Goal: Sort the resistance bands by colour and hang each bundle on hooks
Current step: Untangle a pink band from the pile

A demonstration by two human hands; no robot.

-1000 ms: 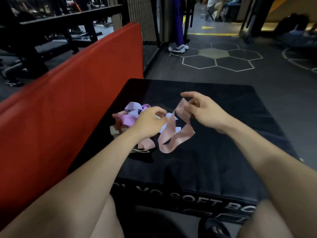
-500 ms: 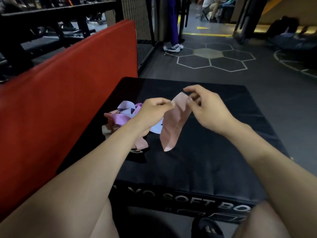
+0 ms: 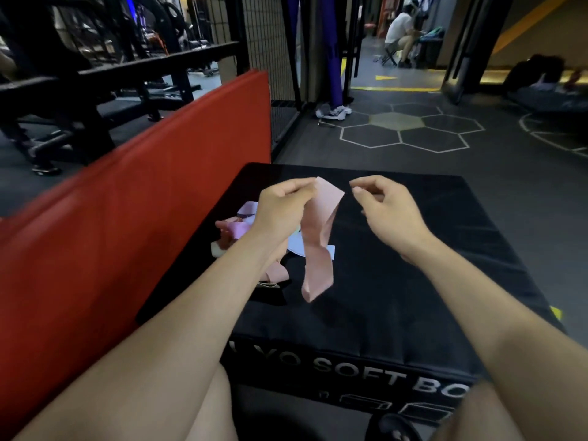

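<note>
My left hand (image 3: 283, 206) pinches the top end of a pink resistance band (image 3: 316, 240), which hangs down flat above the black soft box (image 3: 413, 281). A little to the right of the band's top, my right hand (image 3: 386, 211) hovers with fingers loosely curled and holds nothing. A pile of bands (image 3: 237, 229) in lilac, pink and pale blue lies on the box behind my left wrist, partly hidden by it. No hooks are in view.
A red padded mat (image 3: 127, 218) stands along the left edge of the box. Behind it are black gym racks (image 3: 95, 81) and a wire mesh panel (image 3: 270, 52). Dark floor with hexagon markings (image 3: 410, 128) stretches beyond; a person stands (image 3: 334, 109) near the mesh.
My right hand has let go of the pink band and moved slightly right. My left hand took the band's top end and raised it, so it now hangs straight.
</note>
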